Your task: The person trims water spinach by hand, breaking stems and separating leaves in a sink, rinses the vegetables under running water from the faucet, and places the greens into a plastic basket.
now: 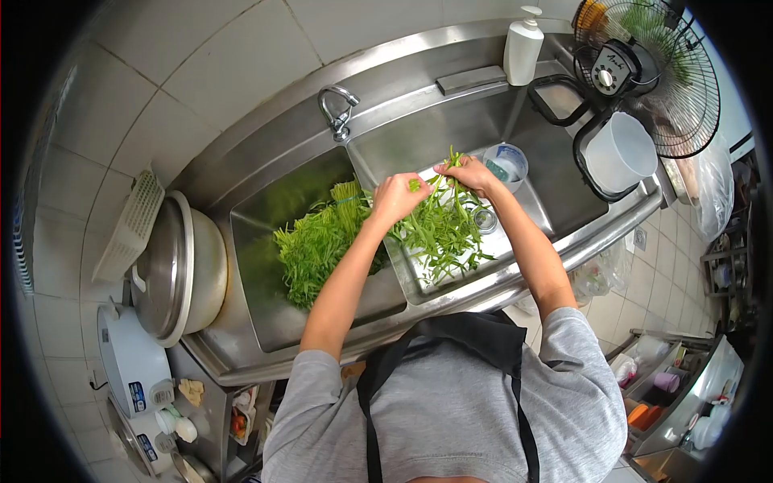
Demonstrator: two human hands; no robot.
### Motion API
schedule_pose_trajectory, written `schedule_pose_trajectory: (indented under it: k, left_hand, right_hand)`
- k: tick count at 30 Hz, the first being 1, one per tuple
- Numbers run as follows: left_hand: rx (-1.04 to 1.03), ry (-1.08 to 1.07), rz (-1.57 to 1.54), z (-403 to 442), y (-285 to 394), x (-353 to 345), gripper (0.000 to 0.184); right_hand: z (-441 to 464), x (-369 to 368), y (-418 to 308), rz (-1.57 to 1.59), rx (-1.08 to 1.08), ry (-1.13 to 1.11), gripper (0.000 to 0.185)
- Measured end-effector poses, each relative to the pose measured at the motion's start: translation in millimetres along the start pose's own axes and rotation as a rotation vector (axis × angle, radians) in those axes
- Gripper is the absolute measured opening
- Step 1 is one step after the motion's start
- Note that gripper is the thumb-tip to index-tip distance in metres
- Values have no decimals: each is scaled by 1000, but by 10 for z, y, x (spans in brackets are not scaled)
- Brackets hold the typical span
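**Loose greens lie below and between the hands, stems pointing away from the body, right hand nearer**

The loose leafy greens hang over the right basin of the steel sink; their long axis runs roughly away from the body, with the stems at the far, upper end and the leaves fanning towards the near rim; the right hand is the nearer one, its fingers narrow and holding the stems close to their far end, so that some tips stick out past the grip; the left hand is just to the left of those stems, at about the same level, its fingers narrow around small green pieces; whether the left fingers also touch the hanging stems cannot be told.

The thicker leafy bundle is in the left basin, to the left of and partly behind the left forearm; its stems point away from the body and towards the divider, its leaves spread to the left and nearer; a round plastic bowl stands in the right basin just beyond the right wrist; the faucet rises behind the divider, well apart from both hands.
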State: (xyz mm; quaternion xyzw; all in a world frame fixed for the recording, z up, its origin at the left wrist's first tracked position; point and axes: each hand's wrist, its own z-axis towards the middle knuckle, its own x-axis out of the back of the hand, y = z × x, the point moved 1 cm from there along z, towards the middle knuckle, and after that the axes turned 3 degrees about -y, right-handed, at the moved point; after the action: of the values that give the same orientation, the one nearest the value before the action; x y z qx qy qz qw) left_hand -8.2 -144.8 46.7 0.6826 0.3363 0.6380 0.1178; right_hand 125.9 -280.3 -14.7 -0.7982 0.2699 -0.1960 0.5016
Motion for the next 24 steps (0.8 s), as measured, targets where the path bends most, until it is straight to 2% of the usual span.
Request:
schedule_pose_trajectory:
  k: [4, 5, 8, 12, 17, 20, 23, 24]
  left_hand:
    - [-83, 71, 86, 65, -69, -126, 25]
    - [-54, 59, 63, 70, -79, -129, 22]
    - [5, 14, 10, 69, -146, -94, 21]
    - [10, -111, -156, 108, -300, -45, 25]
    - [104, -237, -423, 58, -368, 45, 29]
    - [-85, -70, -509, 101, -485, -54, 26]
    - [-51, 81, -369, 108, -505, -17, 25]
    - [5, 4, -263, 110, -492, -6, 25]
  right_hand:
    - [-104, -120, -131, -131, 85, 53, 43]
    - [12, -105, -30, -224, 103, 117, 43]
    - [-75, -93, -102, -176, 74, 156, 46]
    - [88, -21, 57, -125, 123, 40, 43]
    - [-185, -79, -196, -87, 210, -170, 32]
    - [-183, -82, -195, -72, 170, -148, 25]
    - [-142, -61, -183, -113, 120, -79, 24]
    - [-134, -55, -180, -126, 117, -67, 25]
